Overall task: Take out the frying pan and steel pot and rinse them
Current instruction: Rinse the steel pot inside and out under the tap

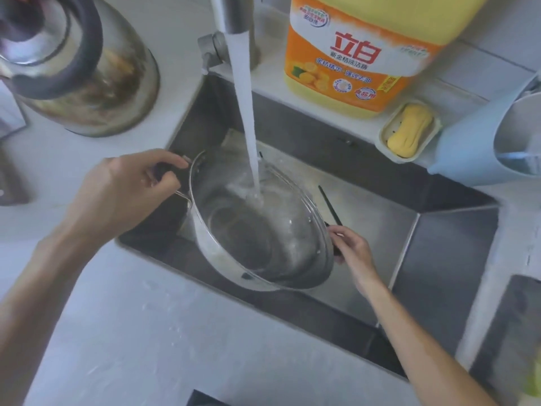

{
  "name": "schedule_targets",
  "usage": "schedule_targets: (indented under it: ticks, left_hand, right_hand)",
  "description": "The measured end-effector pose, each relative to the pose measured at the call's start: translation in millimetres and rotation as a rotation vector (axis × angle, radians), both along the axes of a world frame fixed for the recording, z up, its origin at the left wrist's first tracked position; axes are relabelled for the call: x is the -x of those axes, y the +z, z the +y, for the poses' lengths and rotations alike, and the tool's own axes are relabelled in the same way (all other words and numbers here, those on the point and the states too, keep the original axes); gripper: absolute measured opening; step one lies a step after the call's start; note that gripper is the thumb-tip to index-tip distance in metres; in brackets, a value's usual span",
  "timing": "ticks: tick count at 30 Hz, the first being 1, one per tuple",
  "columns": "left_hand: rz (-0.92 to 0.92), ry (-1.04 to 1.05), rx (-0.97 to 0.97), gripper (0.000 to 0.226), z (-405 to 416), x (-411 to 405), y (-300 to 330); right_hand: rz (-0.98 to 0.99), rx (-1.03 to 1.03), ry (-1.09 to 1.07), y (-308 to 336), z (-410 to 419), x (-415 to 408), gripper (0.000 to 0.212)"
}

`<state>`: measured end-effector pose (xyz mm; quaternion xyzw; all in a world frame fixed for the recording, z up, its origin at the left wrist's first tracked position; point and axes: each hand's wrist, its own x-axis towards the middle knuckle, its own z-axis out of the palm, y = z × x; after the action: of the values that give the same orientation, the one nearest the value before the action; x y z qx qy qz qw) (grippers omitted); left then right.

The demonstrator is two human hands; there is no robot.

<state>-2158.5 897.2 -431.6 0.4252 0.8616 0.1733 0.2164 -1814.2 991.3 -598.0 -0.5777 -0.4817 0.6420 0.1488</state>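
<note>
A steel pot is held tilted over the steel sink. Water pours from the faucet straight into the pot and splashes inside. My left hand grips the pot's dark handle at its upper left. On the pot's right side, my right hand holds the other dark handle. The frying pan is not in view.
A steel kettle stands on the counter at the back left. Behind the sink are a large yellow detergent jug, a soap bar in a dish and a light blue container. Black chopsticks lie in the sink.
</note>
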Motion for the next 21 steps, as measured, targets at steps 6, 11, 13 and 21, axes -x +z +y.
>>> schedule_targets:
  ticks: [6, 11, 13, 21]
  left_hand:
    - [-0.221, -0.192, 0.499, 0.008, -27, 1, -58]
    - [-0.276, -0.251, 0.610, 0.017, -23, -18, -99]
    - [-0.296, -0.245, 0.556, 0.014, -18, -26, -107]
    - [-0.081, -0.066, 0.042, 0.015, -18, -15, -80]
  right_hand:
    - [-0.146, -0.273, 0.072, 56, 55, -15, 0.021]
    - [-0.182, -0.601, 0.258, 105, 72, -18, 0.019]
    - [-0.154, -0.805, 0.292, 113, 71, -19, 0.018]
    - [-0.237, -0.886, 0.186, 74, 49, -25, 0.011]
